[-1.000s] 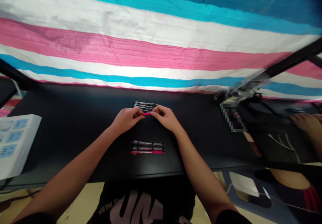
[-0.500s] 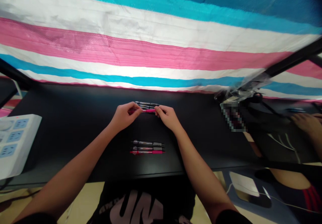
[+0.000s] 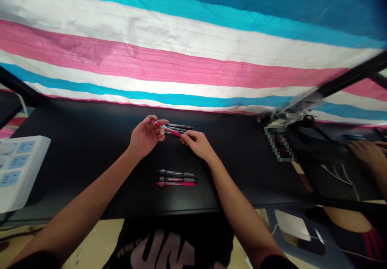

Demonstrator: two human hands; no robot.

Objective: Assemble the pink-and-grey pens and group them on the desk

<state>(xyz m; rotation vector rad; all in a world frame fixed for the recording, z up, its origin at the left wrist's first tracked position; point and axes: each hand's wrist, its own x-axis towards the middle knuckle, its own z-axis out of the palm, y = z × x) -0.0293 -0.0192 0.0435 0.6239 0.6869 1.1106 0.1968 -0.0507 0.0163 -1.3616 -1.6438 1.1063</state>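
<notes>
Pink pen [image 3: 165, 128] tilted above bench [image 3: 75, 148], clasped by left hand [image 3: 146, 135], its end pinched by right hand [image 3: 196, 144], dark pens [image 3: 180, 127] lay just beyond fingertips, three pens [image 3: 177, 178] between forearms, bench stretched wide outside both.

White power strip [image 3: 18, 168], striped tarp [image 3: 193, 63]

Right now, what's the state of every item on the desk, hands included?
left hand: shut on pink pen, one end raised.
right hand: fingertips pinch the pen's lower end.
pink pen: tilted, held between both hands.
far pens: loose bunch lying on black table.
near pens: row of three, flat, pink one nearest, untouched.
power strip: at left, no plugs seen.
co-worker's hand: on the next desk, right.
</notes>
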